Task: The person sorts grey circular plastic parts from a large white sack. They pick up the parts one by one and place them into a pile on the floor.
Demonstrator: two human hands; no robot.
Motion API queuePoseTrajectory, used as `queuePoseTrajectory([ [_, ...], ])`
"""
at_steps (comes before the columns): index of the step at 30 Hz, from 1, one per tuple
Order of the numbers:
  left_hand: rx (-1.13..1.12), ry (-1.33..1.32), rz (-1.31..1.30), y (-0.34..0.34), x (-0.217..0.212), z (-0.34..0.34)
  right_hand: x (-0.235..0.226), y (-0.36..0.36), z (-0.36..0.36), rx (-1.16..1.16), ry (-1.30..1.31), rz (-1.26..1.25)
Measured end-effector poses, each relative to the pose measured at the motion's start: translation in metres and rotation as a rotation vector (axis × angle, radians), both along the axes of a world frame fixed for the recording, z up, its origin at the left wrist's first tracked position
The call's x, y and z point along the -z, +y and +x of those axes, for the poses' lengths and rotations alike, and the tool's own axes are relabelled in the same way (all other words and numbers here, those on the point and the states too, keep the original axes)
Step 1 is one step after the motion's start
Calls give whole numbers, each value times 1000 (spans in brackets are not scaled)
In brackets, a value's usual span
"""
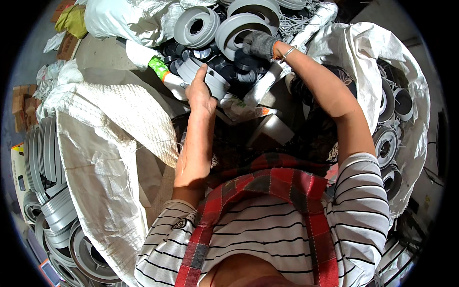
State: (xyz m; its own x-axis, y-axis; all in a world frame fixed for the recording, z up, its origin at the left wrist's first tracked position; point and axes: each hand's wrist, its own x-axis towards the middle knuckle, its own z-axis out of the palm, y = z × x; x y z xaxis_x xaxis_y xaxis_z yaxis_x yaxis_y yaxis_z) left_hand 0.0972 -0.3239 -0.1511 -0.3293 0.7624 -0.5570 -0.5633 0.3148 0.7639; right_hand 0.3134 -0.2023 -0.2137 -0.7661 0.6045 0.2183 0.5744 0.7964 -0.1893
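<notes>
Left hand [200, 93] wrapped around a stack of grey rings [206, 76], long axis tilted up-left, just left of the black ring pile [236, 67]. Gloved right hand [260, 44] curled onto that pile's top, below a large grey spool [239, 29].

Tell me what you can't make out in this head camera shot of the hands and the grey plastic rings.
- Right hand fingertips: buried among the black rings.
- Left hand fingers: wrapped behind the grey part.
- White sack contents: mostly covered by its fabric.
- Stacked grey rings: bent and cut off by the fisheye rim.
</notes>
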Motion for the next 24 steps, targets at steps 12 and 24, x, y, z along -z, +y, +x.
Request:
queuePoseTrajectory([
  [12,49,67,7,0,-5,7,28,78,-2,298,-386,102],
  [24,176,-33,186,-5,-11,-2,-37,-40,-35,353,347,-321],
])
